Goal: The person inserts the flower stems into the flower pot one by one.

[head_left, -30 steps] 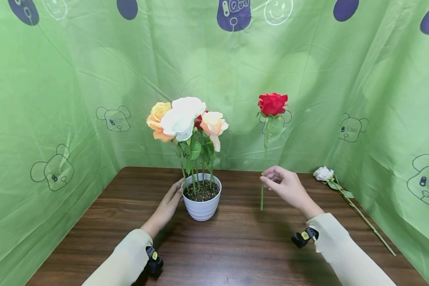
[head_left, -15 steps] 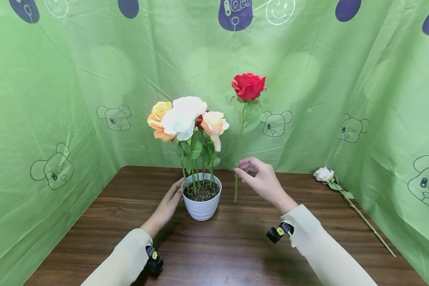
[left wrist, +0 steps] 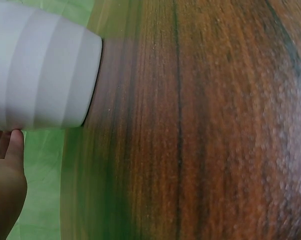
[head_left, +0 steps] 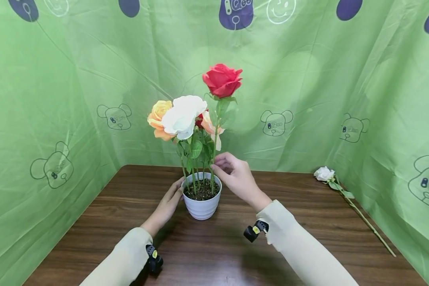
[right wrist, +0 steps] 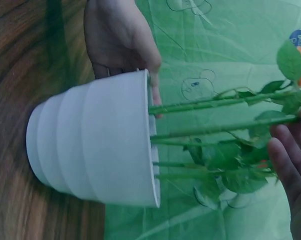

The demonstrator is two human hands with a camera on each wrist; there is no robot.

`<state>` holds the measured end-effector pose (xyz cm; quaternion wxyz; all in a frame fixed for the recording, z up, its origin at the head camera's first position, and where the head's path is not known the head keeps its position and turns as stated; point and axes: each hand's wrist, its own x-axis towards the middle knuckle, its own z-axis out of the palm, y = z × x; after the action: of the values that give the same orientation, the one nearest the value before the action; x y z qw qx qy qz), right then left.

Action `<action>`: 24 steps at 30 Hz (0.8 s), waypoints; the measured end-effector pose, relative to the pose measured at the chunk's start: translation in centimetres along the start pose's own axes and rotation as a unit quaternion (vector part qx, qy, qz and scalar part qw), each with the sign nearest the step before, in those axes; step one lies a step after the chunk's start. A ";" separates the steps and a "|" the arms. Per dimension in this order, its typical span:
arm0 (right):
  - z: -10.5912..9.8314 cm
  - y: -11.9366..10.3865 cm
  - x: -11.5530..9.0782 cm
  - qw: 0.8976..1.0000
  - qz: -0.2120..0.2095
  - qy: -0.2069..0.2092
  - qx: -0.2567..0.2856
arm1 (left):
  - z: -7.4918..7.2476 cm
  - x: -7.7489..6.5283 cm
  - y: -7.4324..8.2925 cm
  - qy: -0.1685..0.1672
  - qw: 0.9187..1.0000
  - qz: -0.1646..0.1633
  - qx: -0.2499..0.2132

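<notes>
My right hand [head_left: 236, 172] pinches the stem of a red rose [head_left: 222, 80] between thumb and fingertips. The rose stands upright over the right side of a white ribbed flowerpot [head_left: 201, 208]. Its stem's lower end reaches inside the rim; whether it enters the soil [head_left: 201, 191] I cannot tell. On the pot's left side rests my left hand [head_left: 169, 200], fingers fairly straight against the wall. The right wrist view shows that left hand [right wrist: 122, 40] beside the pot [right wrist: 97, 140] and the stem [right wrist: 225, 127] at my right fingertips.
In the pot stand an orange rose [head_left: 159, 119], a large white rose [head_left: 184, 117], a peach rose [head_left: 209, 123] and a partly hidden red one. A loose white rose [head_left: 323, 174] lies at the table's right edge. Green cloth [head_left: 307, 99] encloses the wooden table [head_left: 128, 190].
My right hand has carried the red rose leftward from the open table to the pot, bringing the stem inside the rim. The left hand and pot have stayed in place.
</notes>
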<state>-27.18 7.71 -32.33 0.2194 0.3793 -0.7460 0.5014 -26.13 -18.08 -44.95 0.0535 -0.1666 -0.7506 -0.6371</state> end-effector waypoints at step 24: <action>3.6 1.5 -1.1 1.000 -0.003 -0.015 -0.024 | 0.8 -1.2 0.0 0.011 1.000 0.013 0.002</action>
<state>-27.51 5.10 -35.41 0.2187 0.3839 -0.7602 0.4764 -24.90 -17.47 -45.44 0.0702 -0.1688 -0.7488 -0.6371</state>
